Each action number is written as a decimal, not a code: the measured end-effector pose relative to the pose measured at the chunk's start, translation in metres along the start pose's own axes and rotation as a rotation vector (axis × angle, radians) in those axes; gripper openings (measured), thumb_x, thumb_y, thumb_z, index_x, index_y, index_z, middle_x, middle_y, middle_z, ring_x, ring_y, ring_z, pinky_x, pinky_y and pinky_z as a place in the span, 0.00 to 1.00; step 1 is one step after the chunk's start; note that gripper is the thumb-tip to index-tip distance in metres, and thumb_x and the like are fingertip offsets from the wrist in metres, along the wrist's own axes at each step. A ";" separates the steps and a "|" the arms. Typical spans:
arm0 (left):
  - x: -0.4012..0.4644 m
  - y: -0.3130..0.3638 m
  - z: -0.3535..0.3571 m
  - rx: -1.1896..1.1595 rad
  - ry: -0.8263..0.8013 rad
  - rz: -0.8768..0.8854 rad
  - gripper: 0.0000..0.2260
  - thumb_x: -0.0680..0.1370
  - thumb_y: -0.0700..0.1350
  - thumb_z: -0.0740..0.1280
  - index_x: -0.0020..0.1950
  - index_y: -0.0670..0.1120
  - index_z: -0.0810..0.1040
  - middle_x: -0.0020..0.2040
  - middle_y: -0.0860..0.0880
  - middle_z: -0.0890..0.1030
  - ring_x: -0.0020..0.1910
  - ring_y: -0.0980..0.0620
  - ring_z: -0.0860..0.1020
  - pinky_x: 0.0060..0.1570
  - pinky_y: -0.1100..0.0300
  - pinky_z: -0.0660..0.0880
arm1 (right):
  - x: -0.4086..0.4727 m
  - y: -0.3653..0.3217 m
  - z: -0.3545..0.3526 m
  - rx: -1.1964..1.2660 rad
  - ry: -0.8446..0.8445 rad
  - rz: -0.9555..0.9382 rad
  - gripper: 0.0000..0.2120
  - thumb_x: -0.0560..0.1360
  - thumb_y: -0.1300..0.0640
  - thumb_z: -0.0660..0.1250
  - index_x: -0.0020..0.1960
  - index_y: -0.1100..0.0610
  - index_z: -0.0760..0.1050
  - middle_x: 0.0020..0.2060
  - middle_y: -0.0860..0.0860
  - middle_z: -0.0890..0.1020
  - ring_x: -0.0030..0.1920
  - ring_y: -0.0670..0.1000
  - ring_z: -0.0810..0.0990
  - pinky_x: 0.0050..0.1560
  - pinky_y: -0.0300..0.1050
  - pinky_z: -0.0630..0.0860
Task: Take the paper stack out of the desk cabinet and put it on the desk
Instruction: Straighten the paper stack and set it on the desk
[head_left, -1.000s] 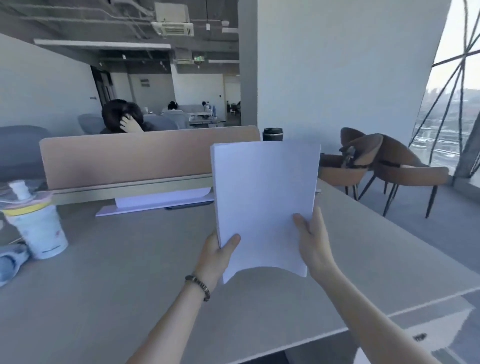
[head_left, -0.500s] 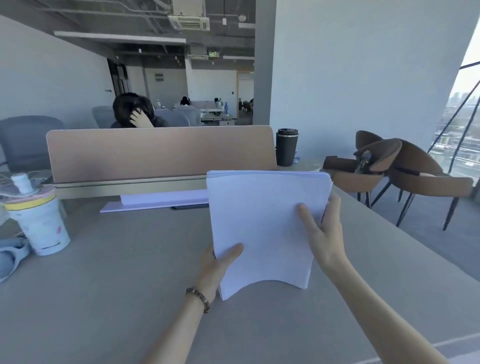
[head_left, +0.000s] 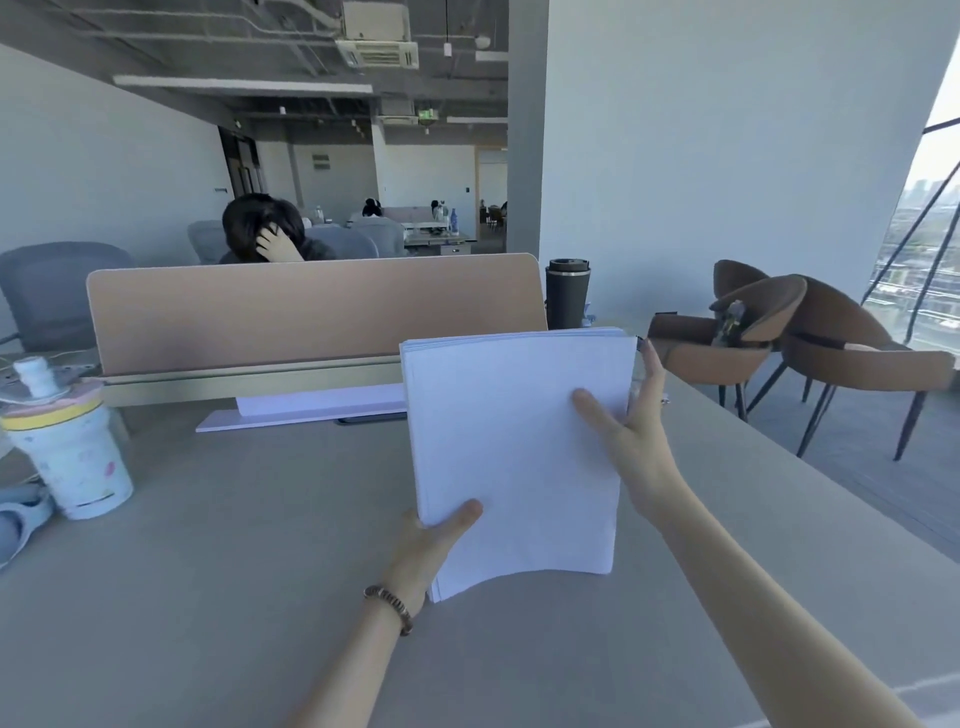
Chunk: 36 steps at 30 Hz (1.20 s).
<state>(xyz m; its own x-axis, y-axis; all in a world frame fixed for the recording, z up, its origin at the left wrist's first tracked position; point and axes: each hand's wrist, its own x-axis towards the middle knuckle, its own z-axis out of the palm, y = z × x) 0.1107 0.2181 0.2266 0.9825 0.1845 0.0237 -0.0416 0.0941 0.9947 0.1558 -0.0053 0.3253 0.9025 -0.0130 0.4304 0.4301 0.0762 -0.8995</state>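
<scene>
Left-hand fingers (head_left: 415, 525) hidden behind the paper stack (head_left: 514, 452). Blue thing (head_left: 18, 519) cut off at left edge. Bench (head_left: 234, 571) cropped below.

Both hands hold a white paper stack (head_left: 514, 457) above the grey counter (head_left: 234, 561), its lower edge bowed upward. The left hand (head_left: 423, 545) grips the lower left corner, thumb on top; a beaded bracelet (head_left: 389, 608) circles that wrist. The right hand (head_left: 631, 436) clasps the right edge, thumb across the sheet. Far left of the hands stands a lidded cup (head_left: 67, 447); beyond them, a tan divider (head_left: 311, 306) and a dark tumbler (head_left: 567, 293).
</scene>
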 end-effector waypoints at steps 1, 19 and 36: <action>-0.002 0.000 0.000 0.010 -0.004 -0.002 0.14 0.67 0.51 0.78 0.51 0.51 0.86 0.51 0.53 0.87 0.52 0.53 0.85 0.56 0.51 0.80 | -0.007 0.012 -0.002 0.046 -0.014 0.081 0.28 0.79 0.57 0.70 0.73 0.45 0.62 0.61 0.40 0.82 0.60 0.46 0.83 0.52 0.44 0.81; 0.023 -0.003 0.016 0.145 0.074 0.035 0.14 0.69 0.52 0.77 0.51 0.49 0.83 0.49 0.56 0.86 0.48 0.61 0.83 0.56 0.55 0.77 | -0.032 0.088 -0.003 -0.071 0.116 0.315 0.20 0.77 0.44 0.65 0.56 0.60 0.72 0.48 0.48 0.83 0.46 0.49 0.80 0.51 0.50 0.76; 0.096 -0.034 0.179 0.318 0.049 -0.219 0.14 0.73 0.51 0.68 0.37 0.40 0.78 0.32 0.49 0.75 0.32 0.48 0.72 0.33 0.60 0.69 | 0.058 0.144 -0.157 -0.638 0.249 0.558 0.17 0.75 0.49 0.70 0.52 0.64 0.78 0.48 0.58 0.84 0.49 0.60 0.82 0.40 0.45 0.72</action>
<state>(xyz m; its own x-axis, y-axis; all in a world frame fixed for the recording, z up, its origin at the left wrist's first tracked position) 0.2384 0.0574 0.2130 0.9517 0.2414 -0.1897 0.2341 -0.1705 0.9571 0.2730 -0.1516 0.2089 0.9309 -0.3624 -0.0458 -0.2118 -0.4335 -0.8759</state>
